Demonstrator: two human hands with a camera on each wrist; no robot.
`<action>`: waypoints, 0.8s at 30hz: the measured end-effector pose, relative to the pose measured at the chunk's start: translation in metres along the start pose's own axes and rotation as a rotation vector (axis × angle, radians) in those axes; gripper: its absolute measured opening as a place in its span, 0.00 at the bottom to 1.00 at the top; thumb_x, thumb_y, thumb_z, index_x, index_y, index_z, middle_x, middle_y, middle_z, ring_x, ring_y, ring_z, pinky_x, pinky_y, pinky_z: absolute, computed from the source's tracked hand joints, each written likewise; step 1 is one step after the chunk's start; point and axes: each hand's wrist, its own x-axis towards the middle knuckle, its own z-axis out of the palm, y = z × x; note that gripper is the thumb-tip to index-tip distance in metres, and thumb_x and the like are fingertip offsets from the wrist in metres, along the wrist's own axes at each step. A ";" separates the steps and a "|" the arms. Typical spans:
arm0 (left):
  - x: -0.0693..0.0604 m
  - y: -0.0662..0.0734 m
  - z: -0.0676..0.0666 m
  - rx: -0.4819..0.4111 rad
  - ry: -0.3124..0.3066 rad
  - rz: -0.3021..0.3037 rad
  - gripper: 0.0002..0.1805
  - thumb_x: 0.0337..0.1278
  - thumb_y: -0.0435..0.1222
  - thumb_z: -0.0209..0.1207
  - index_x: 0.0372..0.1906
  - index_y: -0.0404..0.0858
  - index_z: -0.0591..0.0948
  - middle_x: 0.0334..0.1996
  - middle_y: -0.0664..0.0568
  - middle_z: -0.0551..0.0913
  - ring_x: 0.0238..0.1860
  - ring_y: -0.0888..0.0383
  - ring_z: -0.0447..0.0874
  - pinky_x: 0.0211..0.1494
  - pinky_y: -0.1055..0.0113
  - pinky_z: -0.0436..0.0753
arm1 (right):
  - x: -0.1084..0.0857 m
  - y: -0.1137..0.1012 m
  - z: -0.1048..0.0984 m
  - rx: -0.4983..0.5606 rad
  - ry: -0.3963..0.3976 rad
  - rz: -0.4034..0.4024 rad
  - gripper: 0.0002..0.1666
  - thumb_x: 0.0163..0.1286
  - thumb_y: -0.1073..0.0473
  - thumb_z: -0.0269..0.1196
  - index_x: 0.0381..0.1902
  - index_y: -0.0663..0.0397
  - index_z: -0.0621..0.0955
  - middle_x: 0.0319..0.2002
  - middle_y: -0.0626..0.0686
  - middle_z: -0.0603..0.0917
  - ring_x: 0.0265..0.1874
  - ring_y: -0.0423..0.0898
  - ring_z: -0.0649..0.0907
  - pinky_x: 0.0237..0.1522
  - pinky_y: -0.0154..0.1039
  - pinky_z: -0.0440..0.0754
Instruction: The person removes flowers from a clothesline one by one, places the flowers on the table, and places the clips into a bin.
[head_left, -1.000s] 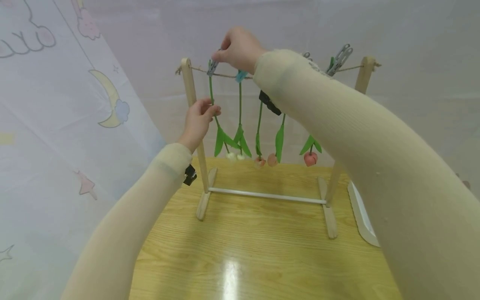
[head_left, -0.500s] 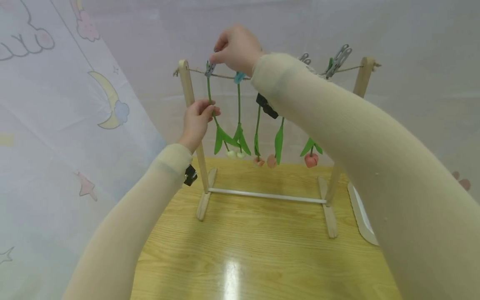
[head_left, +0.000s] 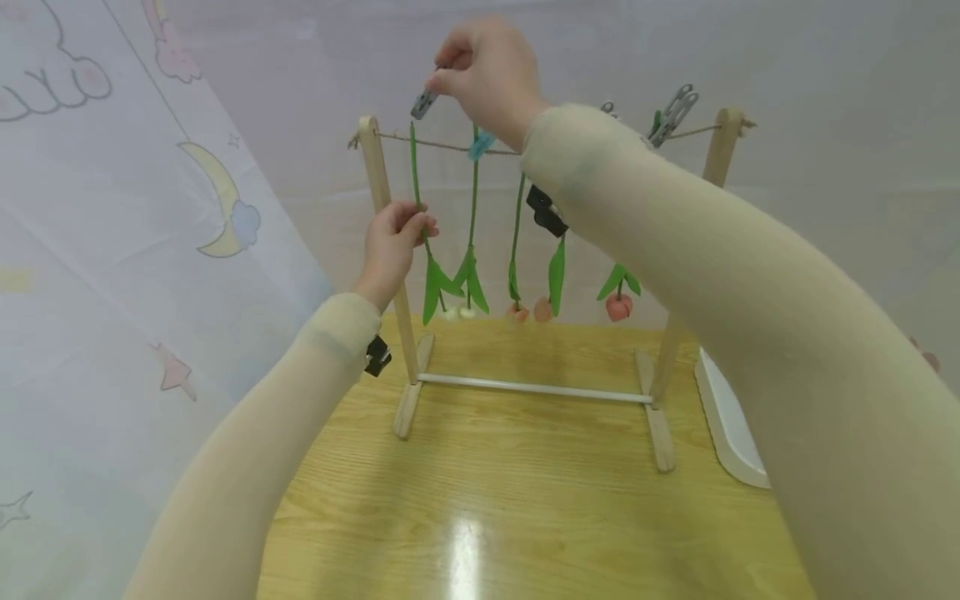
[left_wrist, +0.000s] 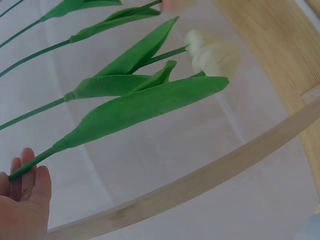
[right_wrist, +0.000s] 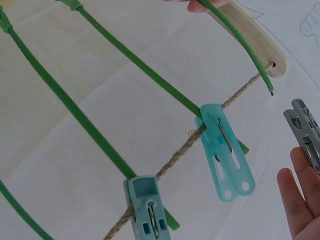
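Observation:
My left hand (head_left: 392, 248) pinches the green stem (head_left: 415, 167) of the leftmost artificial tulip, which hangs head down with a white bloom (head_left: 450, 314). In the left wrist view its broad leaf (left_wrist: 150, 106) lies across the middle, with the fingers (left_wrist: 44, 182) around the stem. Higher up, my right hand (head_left: 495, 79) holds a grey clothespin (head_left: 424, 102) by its handle end, apart from the twine (head_left: 442, 147). The right wrist view shows this clothespin (right_wrist: 305, 131) beside the stem's bare tip, not touching it. A light blue clothespin (right_wrist: 227, 152) clips the neighbouring stem to the twine.
Several other tulips hang head down, including a red one (head_left: 618, 307). Clothespins (head_left: 673, 115) sit on the twine at right. A wooden post (head_left: 375, 162) stands close to my left hand, and a white bar (head_left: 532, 387) joins the stand's feet. A white tray (head_left: 727, 417) lies right.
The grey clothespin has come off the leftmost stem and twine, rising with my right hand. My left hand stays on the stem, whose top now stands free of the clip.

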 end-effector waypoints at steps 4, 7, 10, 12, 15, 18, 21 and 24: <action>-0.003 -0.004 -0.003 0.002 0.006 0.036 0.13 0.71 0.29 0.51 0.54 0.26 0.75 0.38 0.48 0.81 0.36 0.62 0.81 0.55 0.64 0.80 | -0.011 0.007 -0.006 -0.005 0.031 -0.046 0.21 0.73 0.49 0.59 0.58 0.52 0.78 0.53 0.48 0.81 0.52 0.39 0.77 0.54 0.26 0.71; -0.007 -0.008 -0.006 0.003 0.007 0.050 0.14 0.71 0.29 0.51 0.55 0.25 0.74 0.39 0.45 0.81 0.35 0.63 0.81 0.54 0.63 0.81 | -0.023 0.013 -0.008 0.042 0.046 -0.066 0.21 0.71 0.50 0.61 0.56 0.54 0.79 0.51 0.49 0.83 0.51 0.39 0.78 0.54 0.27 0.71; -0.011 -0.010 -0.010 0.001 0.012 0.052 0.14 0.71 0.29 0.51 0.55 0.25 0.74 0.41 0.40 0.81 0.35 0.63 0.81 0.54 0.63 0.81 | -0.034 0.018 -0.007 0.095 0.052 -0.083 0.21 0.70 0.51 0.63 0.56 0.55 0.80 0.47 0.50 0.84 0.48 0.40 0.79 0.52 0.29 0.73; -0.013 -0.012 -0.013 0.008 0.015 0.056 0.14 0.71 0.29 0.52 0.55 0.25 0.75 0.42 0.38 0.81 0.34 0.63 0.81 0.53 0.64 0.82 | -0.039 0.022 -0.004 0.131 0.047 -0.083 0.22 0.69 0.51 0.64 0.57 0.56 0.79 0.45 0.51 0.85 0.46 0.41 0.80 0.51 0.30 0.74; -0.017 -0.012 -0.015 0.012 0.019 0.064 0.14 0.70 0.29 0.52 0.54 0.24 0.75 0.43 0.35 0.81 0.33 0.64 0.81 0.50 0.66 0.82 | -0.045 0.027 -0.001 0.201 0.039 -0.058 0.25 0.68 0.51 0.64 0.59 0.55 0.78 0.46 0.51 0.85 0.46 0.42 0.80 0.50 0.32 0.76; -0.021 -0.012 -0.017 0.015 0.021 0.070 0.14 0.70 0.28 0.52 0.54 0.23 0.75 0.41 0.38 0.81 0.33 0.65 0.81 0.49 0.66 0.83 | -0.050 0.032 0.001 0.253 0.028 -0.017 0.26 0.68 0.51 0.65 0.61 0.54 0.76 0.49 0.49 0.84 0.48 0.41 0.79 0.51 0.33 0.76; -0.024 -0.014 -0.019 0.016 0.020 0.079 0.14 0.70 0.29 0.52 0.54 0.23 0.75 0.38 0.44 0.82 0.32 0.65 0.81 0.48 0.67 0.83 | -0.053 0.036 0.003 0.292 0.028 0.006 0.26 0.67 0.52 0.66 0.61 0.53 0.76 0.51 0.48 0.84 0.48 0.41 0.77 0.51 0.34 0.74; -0.027 -0.016 -0.021 0.020 0.017 0.083 0.14 0.70 0.29 0.53 0.53 0.23 0.75 0.36 0.48 0.82 0.32 0.65 0.82 0.48 0.67 0.83 | -0.056 0.041 0.005 0.343 0.046 0.008 0.26 0.67 0.53 0.66 0.60 0.54 0.76 0.50 0.48 0.84 0.48 0.42 0.76 0.50 0.34 0.72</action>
